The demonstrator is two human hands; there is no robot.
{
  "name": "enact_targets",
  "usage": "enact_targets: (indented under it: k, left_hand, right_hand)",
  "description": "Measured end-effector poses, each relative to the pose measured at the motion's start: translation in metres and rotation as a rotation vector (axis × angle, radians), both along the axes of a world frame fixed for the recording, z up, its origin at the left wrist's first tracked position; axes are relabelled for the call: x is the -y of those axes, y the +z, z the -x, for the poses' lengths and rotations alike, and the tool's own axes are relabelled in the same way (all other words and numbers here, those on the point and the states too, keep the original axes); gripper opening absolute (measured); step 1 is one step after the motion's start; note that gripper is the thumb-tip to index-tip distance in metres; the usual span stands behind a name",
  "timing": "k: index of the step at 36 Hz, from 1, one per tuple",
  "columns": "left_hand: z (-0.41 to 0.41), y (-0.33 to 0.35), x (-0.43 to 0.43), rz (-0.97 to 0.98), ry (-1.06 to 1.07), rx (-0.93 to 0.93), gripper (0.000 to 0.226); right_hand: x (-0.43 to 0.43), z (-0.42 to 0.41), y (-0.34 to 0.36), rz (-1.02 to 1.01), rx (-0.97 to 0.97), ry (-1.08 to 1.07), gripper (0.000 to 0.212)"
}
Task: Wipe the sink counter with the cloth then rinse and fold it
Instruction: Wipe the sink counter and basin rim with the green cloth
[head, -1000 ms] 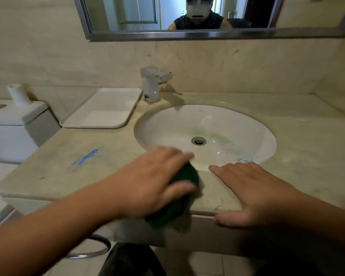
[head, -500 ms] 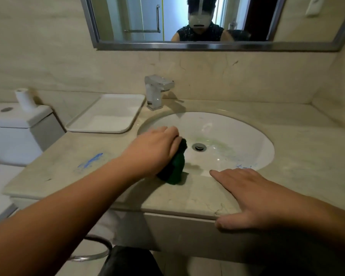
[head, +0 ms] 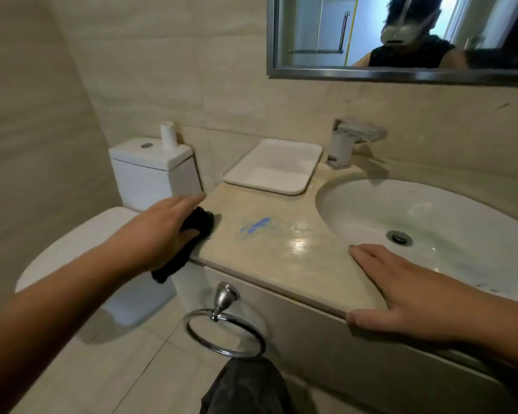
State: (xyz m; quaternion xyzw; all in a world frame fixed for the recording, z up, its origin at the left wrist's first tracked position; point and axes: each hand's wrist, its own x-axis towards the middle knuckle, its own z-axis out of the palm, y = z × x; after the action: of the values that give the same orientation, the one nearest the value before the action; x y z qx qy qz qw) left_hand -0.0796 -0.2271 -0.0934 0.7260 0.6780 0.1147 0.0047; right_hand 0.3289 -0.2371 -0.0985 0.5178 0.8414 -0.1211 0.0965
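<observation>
This is the wiping step, and by my reckoning only partway through. The left hand [head: 165,231] lies on the dark cloth [head: 199,224] at the far left end of the counter [head: 281,264], just beside the toilet tank [head: 153,171]. Its fingers are stretched out fairly straight over the bunched fabric, pressing it down rather than clenching it, and a tail of the cloth hangs over the counter's edge. The right hand [head: 416,297] holds nothing. It is spread flat on the front lip of the counter beside the sink [head: 371,210], thumb hooked over the edge — bracing, I'd say. Between the two hands a blue smear [head: 256,225] sits on the stone, unwiped and a little apart from the cloth. So the next move looks plain to me: sweep the cloth right across that mark with firm pressure, keeping the hanging tail gathered so it doesn't drag off the edge. The strip in front of the white tray [head: 275,165] probably wants a pass too — rinsing under the faucet [head: 350,144] and folding come after.
</observation>
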Motion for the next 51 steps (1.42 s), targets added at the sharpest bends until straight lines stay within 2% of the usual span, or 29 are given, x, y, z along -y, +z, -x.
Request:
enact_targets:
  k: [2, 4, 7, 11, 16, 25, 29, 32, 35, 37, 39, 41, 43, 48, 51]
  left_hand:
    - [-0.002, -0.021, 0.002, 0.097, 0.065, 0.072, 0.064]
    - [-0.003, -0.032, -0.001, 0.106, 0.080, 0.097, 0.068]
    - [-0.004, -0.034, -0.011, 0.114, 0.013, -0.005, 0.091]
    - [-0.010, -0.036, -0.034, 0.198, -0.013, -0.024, 0.075]
    - [-0.042, -0.034, -0.053, 0.243, -0.041, -0.044, 0.075]
    - [-0.164, -0.029, -0.079, 0.236, -0.223, -0.039, 0.075]
    - [-0.226, -0.030, -0.087, 0.191, -0.312, -0.011, 0.064]
    - [-0.271, -0.031, -0.089, 0.177, -0.387, 0.118, 0.030]
    - [-0.293, -0.014, -0.093, 0.115, -0.334, 0.372, 0.039]
    - [-0.283, 0.001, -0.102, 0.000, -0.273, 0.435, 0.037]
    - [-0.266, 0.005, -0.101, 0.101, -0.356, 0.340, 0.034]
    - [-0.256, -0.005, -0.089, 0.298, -0.525, 0.095, 0.032]
    - [-0.254, -0.015, -0.078, 0.383, -0.586, -0.042, 0.036]
    - [-0.274, -0.010, -0.093, 0.406, -0.526, -0.077, 0.040]
    - [-0.295, -0.016, -0.111, 0.434, -0.571, -0.162, 0.057]
  right_hand:
    - [0.002, 0.002, -0.005, -0.005, -0.004, -0.023, 0.119]
    - [0.003, 0.003, -0.007, -0.015, 0.001, -0.038, 0.117]
    - [0.002, 0.004, -0.009, -0.018, 0.008, -0.048, 0.117]
    - [0.002, 0.005, -0.009, -0.018, 0.018, -0.051, 0.117]
    - [0.002, 0.006, -0.010, -0.027, 0.001, -0.090, 0.120]
    - [0.005, -0.015, -0.004, 0.076, 0.000, -0.157, 0.134]
    - [0.013, -0.036, -0.002, 0.123, 0.030, -0.211, 0.136]
    - [0.021, -0.045, -0.003, 0.074, 0.007, -0.226, 0.130]
    - [0.027, -0.049, -0.006, -0.005, -0.028, -0.192, 0.124]
    - [0.028, -0.050, -0.008, -0.017, -0.053, -0.178, 0.122]
    - [0.026, -0.050, -0.009, -0.030, -0.066, -0.165, 0.120]
    - [0.023, -0.048, -0.010, -0.042, -0.074, -0.154, 0.114]
    - [0.020, -0.047, -0.008, -0.040, -0.078, -0.151, 0.106]
    - [0.019, -0.054, -0.002, 0.040, -0.076, -0.157, 0.110]
    - [0.020, -0.062, 0.004, 0.109, -0.045, -0.190, 0.114]
